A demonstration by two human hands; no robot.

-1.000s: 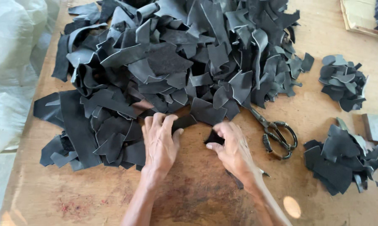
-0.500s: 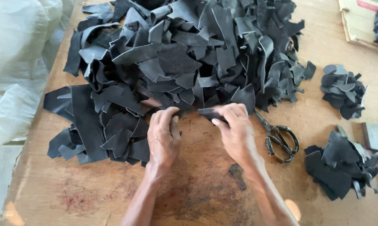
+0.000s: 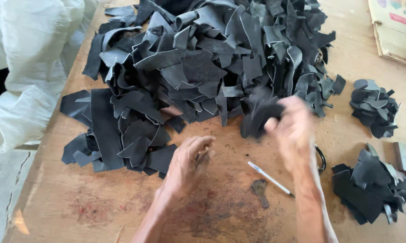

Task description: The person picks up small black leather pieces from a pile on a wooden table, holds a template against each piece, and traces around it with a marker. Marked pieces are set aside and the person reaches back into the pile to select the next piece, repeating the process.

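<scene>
Leather scrap (image 3: 258, 120) | pinched in right hand (image 3: 293, 130) grip, just off big pile (image 3: 203, 67) | left hand (image 3: 187, 162) loosely curled on counter (image 3: 77, 202), contents unclear | risk: blurred swing drags neighbouring scraps; scissors (image 3: 321, 158) under wrist may snag; pen (image 3: 270, 178) could roll
</scene>
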